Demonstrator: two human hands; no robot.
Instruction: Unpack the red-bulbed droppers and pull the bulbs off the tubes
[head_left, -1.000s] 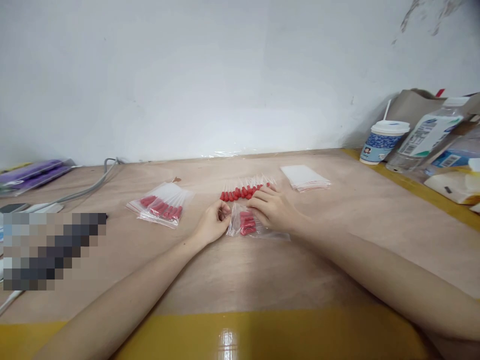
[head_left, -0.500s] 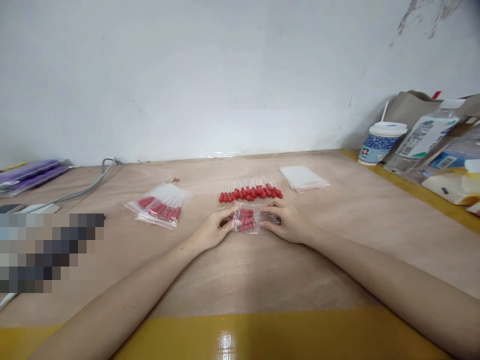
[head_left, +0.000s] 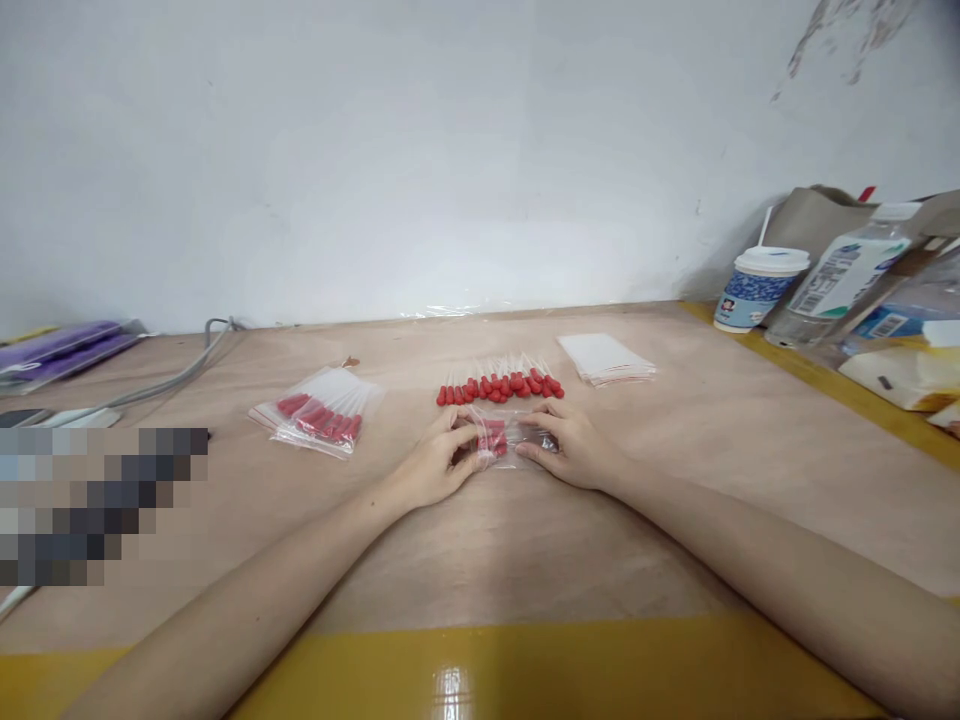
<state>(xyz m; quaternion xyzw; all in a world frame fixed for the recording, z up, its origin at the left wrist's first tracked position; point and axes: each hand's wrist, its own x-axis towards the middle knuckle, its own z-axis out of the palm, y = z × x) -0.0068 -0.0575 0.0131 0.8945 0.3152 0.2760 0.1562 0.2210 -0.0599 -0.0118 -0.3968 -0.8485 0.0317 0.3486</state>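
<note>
A small clear zip bag (head_left: 501, 440) with red-bulbed droppers inside lies on the table between my hands. My left hand (head_left: 435, 462) pinches its left end, fingers closed on it. My right hand (head_left: 571, 446) grips its right end with curled fingers. Just beyond the bag lies a row of loose red-bulbed droppers (head_left: 499, 385). A pile of filled bags (head_left: 321, 412) rests to the left of my left hand.
A stack of flat empty zip bags (head_left: 606, 358) lies at the back right. A lidded cup with a straw (head_left: 756, 289), a plastic bottle (head_left: 831, 278) and packets stand at the far right. A grey cable (head_left: 176, 375) and purple items (head_left: 60, 345) are at the left.
My right hand has come off the row of droppers and taken the bag's right end. My left hand has slid along the bag towards the middle. The bag is now held between both hands.
</note>
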